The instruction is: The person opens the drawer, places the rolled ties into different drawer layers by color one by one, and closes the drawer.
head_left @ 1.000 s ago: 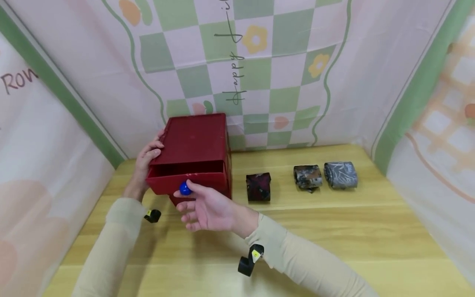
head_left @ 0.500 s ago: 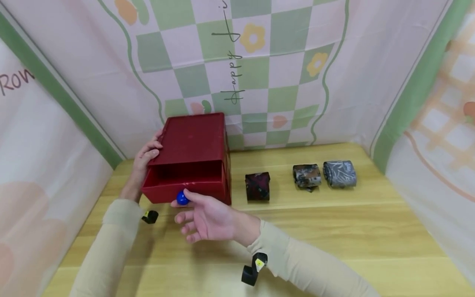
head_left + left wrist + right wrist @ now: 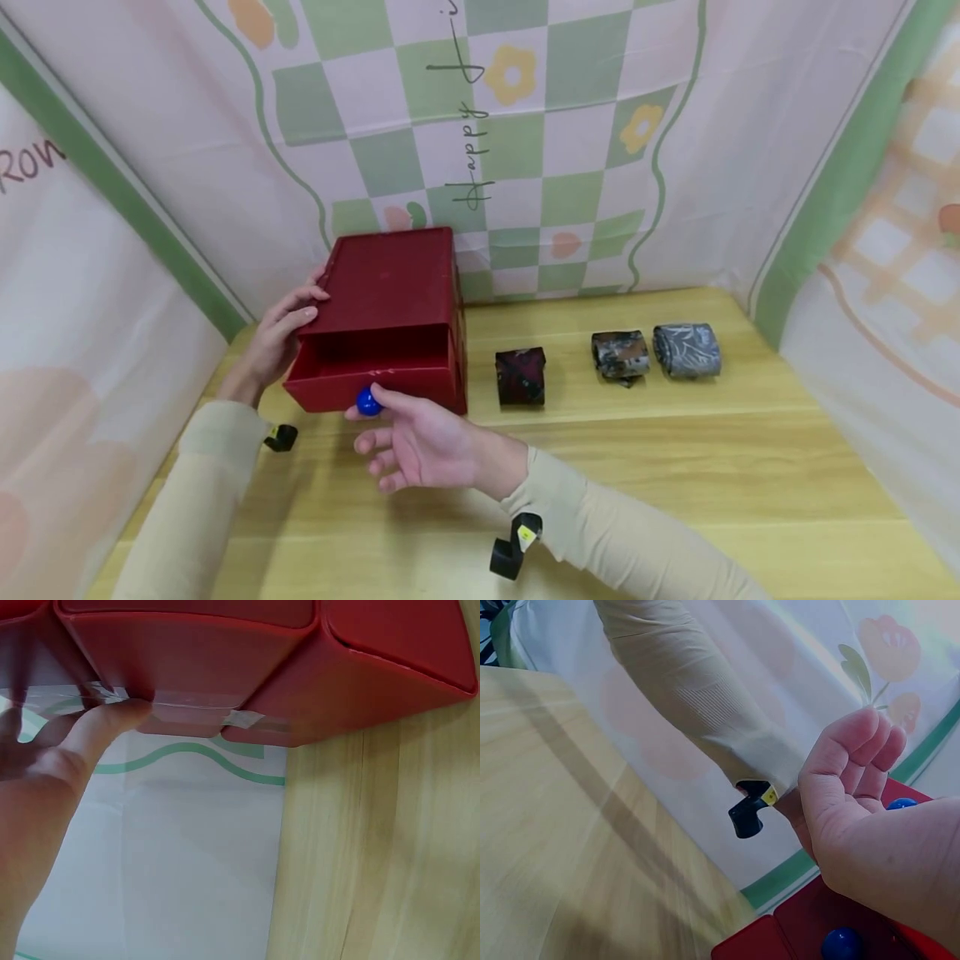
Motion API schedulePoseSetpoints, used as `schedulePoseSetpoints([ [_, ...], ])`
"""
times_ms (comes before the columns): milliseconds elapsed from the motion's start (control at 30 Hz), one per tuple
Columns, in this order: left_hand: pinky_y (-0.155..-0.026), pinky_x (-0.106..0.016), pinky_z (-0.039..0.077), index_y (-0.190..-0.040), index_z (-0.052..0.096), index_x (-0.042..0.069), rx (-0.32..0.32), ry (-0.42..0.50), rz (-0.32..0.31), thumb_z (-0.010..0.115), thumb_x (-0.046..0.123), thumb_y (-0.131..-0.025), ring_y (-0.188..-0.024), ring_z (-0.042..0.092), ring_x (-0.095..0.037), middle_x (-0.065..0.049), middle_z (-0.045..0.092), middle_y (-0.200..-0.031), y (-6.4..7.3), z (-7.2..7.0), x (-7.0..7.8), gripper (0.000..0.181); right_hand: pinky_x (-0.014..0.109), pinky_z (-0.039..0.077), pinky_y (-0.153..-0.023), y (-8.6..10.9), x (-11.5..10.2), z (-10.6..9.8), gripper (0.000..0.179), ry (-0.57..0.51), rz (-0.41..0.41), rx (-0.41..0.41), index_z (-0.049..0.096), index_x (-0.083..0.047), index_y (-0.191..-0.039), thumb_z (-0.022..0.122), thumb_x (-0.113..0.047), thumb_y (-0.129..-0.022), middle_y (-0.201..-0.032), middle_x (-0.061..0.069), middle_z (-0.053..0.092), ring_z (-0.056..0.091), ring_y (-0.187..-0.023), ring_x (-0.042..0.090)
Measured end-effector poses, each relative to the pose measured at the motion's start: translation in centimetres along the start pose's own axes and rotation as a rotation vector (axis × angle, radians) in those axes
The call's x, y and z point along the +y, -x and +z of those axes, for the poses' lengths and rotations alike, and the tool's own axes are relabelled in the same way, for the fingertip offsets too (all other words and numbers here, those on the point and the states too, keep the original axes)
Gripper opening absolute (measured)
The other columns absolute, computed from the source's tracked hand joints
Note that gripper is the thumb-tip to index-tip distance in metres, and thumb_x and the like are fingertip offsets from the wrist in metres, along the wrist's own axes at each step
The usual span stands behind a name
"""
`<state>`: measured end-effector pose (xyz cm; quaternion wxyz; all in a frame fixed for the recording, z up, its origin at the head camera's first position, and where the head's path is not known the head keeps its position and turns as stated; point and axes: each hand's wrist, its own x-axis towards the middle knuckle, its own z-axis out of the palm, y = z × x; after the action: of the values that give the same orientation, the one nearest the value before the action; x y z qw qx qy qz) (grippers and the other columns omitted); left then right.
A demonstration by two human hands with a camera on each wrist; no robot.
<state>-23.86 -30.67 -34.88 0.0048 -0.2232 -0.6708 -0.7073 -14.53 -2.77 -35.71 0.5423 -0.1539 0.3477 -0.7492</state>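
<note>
A red drawer cabinet [image 3: 390, 279] stands at the back left, its upper drawer [image 3: 408, 388] pulled partway out. The blue round knob [image 3: 368, 401] on that drawer sits between the thumb and index finger of my right hand [image 3: 435, 442], whose other fingers are loosely bent. My left hand [image 3: 276, 343] rests against the cabinet's left side with fingers extended at its top edge. From the left wrist, the thumb of my left hand [image 3: 64, 765] touches the cabinet's side wall [image 3: 187, 667]. A second blue knob [image 3: 842, 943] shows lower down in the right wrist view.
On the wooden table [image 3: 675, 483], right of the cabinet, lie a dark red rolled necktie [image 3: 521, 377], a brown-black rolled necktie [image 3: 620, 354] and a grey rolled necktie [image 3: 686, 350]. A printed cloth [image 3: 517, 150] hangs behind, with more cloth at both sides.
The upper drawer has come further out toward me, with my right hand moving along on its knob. My left hand has shifted slightly left on the cabinet's side.
</note>
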Motion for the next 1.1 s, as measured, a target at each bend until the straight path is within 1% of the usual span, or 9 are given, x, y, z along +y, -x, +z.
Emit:
schedulePoseSetpoints([
  [133, -0.092, -0.024, 0.053, -0.116, 0.066, 0.019, 0.016, -0.049, -0.021, 0.043, 0.007, -0.105, -0.153, 0.008, -0.034, -0.006, 0.012, -0.17, 0.1, -0.2, 0.1, 0.028, 0.025, 0.051, -0.067, 0.0, 0.1, 0.0, 0.039, 0.003, 0.0, 0.002, 0.053, -0.022, -0.12, 0.036, -0.054, -0.107, -0.086, -0.004, 0.061, 0.059, -0.07, 0.01],
  [167, -0.09, -0.024, 0.054, -0.116, 0.066, 0.019, 0.016, -0.058, -0.026, 0.044, 0.007, -0.105, -0.153, 0.009, -0.034, -0.006, 0.012, -0.17, 0.1, -0.2, 0.2, 0.028, 0.025, 0.051, -0.067, 0.0, 0.1, 0.0, 0.039, 0.004, 0.0, 0.0, 0.053, -0.022, -0.12, 0.036, -0.054, -0.107, -0.086, -0.004, 0.061, 0.059, -0.07, 0.01],
  [333, -0.089, -0.024, 0.054, -0.117, 0.067, 0.019, 0.021, -0.061, -0.033, 0.044, 0.008, -0.106, -0.153, 0.012, -0.032, -0.005, 0.013, -0.17, 0.2, -0.1, 0.4, 0.027, 0.024, 0.051, -0.068, 0.2, 0.2, 0.2, 0.039, 0.003, 0.006, -0.013, 0.052, -0.022, -0.121, 0.035, -0.055, -0.107, -0.087, -0.004, 0.062, 0.059, -0.071, 0.01],
  [500, -0.085, -0.027, 0.057, -0.121, 0.069, 0.018, 0.03, -0.034, -0.026, 0.044, 0.008, -0.106, -0.15, 0.02, -0.032, -0.006, 0.014, -0.17, 0.4, -0.2, 0.3, 0.03, 0.025, 0.051, -0.068, 0.3, 0.3, 0.4, 0.038, 0.01, 0.012, -0.009, 0.052, -0.024, -0.121, 0.035, -0.055, -0.107, -0.087, -0.004, 0.061, 0.058, -0.071, 0.01],
  [600, -0.087, -0.028, 0.057, -0.123, 0.069, 0.015, 0.022, -0.027, -0.009, 0.042, 0.007, -0.107, -0.149, 0.022, -0.034, -0.007, 0.015, -0.17, 0.5, -0.2, 0.3, 0.032, 0.025, 0.051, -0.068, 0.5, 0.4, 0.6, 0.038, 0.016, 0.016, -0.006, 0.051, -0.024, -0.121, 0.035, -0.055, -0.107, -0.086, -0.004, 0.062, 0.058, -0.071, 0.01],
  [700, -0.09, -0.028, 0.056, -0.124, 0.069, 0.012, 0.014, -0.024, 0.012, 0.041, 0.006, -0.107, -0.151, 0.018, -0.035, -0.009, 0.014, -0.169, 0.5, -0.2, 0.1, 0.033, 0.025, 0.051, -0.067, 0.6, 0.6, 0.7, 0.037, 0.013, 0.02, -0.009, 0.05, -0.024, -0.121, 0.036, -0.055, -0.106, -0.086, -0.004, 0.062, 0.059, -0.07, 0.01],
  [867, -0.091, -0.026, 0.054, -0.123, 0.07, 0.008, 0.023, -0.013, 0.04, 0.043, 0.005, -0.107, -0.154, 0.012, -0.033, -0.012, 0.014, -0.169, 0.6, 0.0, 0.1, 0.031, 0.025, 0.051, -0.067, 0.8, 0.9, 0.8, 0.039, 0.01, 0.024, -0.016, 0.047, -0.024, -0.125, 0.037, -0.056, -0.106, -0.086, -0.004, 0.062, 0.059, -0.069, 0.011],
  [967, -0.091, -0.026, 0.054, -0.123, 0.07, 0.006, 0.03, -0.011, 0.053, 0.043, 0.004, -0.107, -0.154, 0.012, -0.033, -0.014, 0.014, -0.169, 0.7, 0.1, 0.1, 0.031, 0.024, 0.051, -0.067, 0.9, 1.0, 0.8, 0.039, 0.018, 0.021, -0.024, 0.047, -0.024, -0.127, 0.037, -0.056, -0.106, -0.086, -0.004, 0.063, 0.059, -0.069, 0.01],
  [1100, -0.09, -0.027, 0.055, -0.124, 0.07, 0.003, 0.031, -0.002, 0.066, 0.044, 0.003, -0.107, -0.153, 0.014, -0.032, -0.016, 0.015, -0.168, 0.8, 0.1, 0.0, 0.031, 0.024, 0.051, -0.066, 1.0, 1.3, 0.9, 0.037, 0.021, 0.025, -0.04, 0.047, -0.027, -0.125, 0.036, -0.057, -0.106, -0.085, -0.005, 0.063, 0.06, -0.069, 0.009],
])
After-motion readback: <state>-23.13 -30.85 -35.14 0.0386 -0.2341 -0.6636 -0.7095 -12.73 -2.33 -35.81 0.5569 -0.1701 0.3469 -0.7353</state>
